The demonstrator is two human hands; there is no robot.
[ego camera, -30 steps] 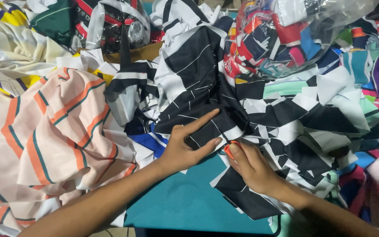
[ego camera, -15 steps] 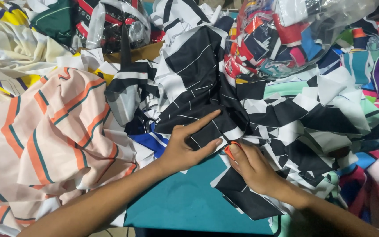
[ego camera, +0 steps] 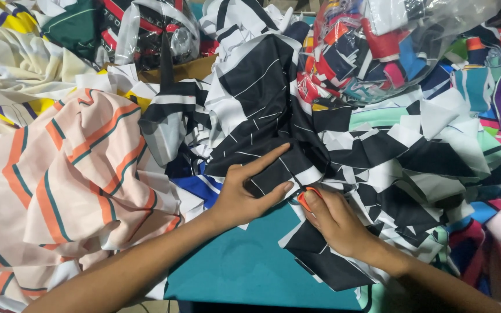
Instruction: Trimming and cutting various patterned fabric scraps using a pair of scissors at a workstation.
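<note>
Two hands are at work here, both coming in from the near edge over a heap of cloth. The left hand [ego camera: 242, 194] lies palm down on one black piece of fabric with thin white lines [ego camera: 265, 110], forefinger stretched straight out and up to the right, thumb spread below it, so the hand is mostly open and pressing flat rather than gripping. Its forearm runs back down to the left across the teal counter [ego camera: 244, 272].

The right hand [ego camera: 334, 220] sits just right of the left one, nearly touching it, fingers curled in around a small orange tool [ego camera: 304, 199] whose tip peeks out at the thumb; what kind of tool it is I cannot tell. That hand is closed on it, resting on the edge of the same black cloth where it meets the counter.

Left of the left hand spreads one big pale pink cloth with orange and green stripes [ego camera: 59, 185]. Beyond the hands, I count two clear plastic bags: one stuffed with bright scraps [ego camera: 372, 49] above the right hand, one with darker striped cloth [ego camera: 146, 32] above the left. Right of the right hand lies a jumble of black-and-white pieces [ego camera: 413, 168], too many and overlapped to count.
</note>
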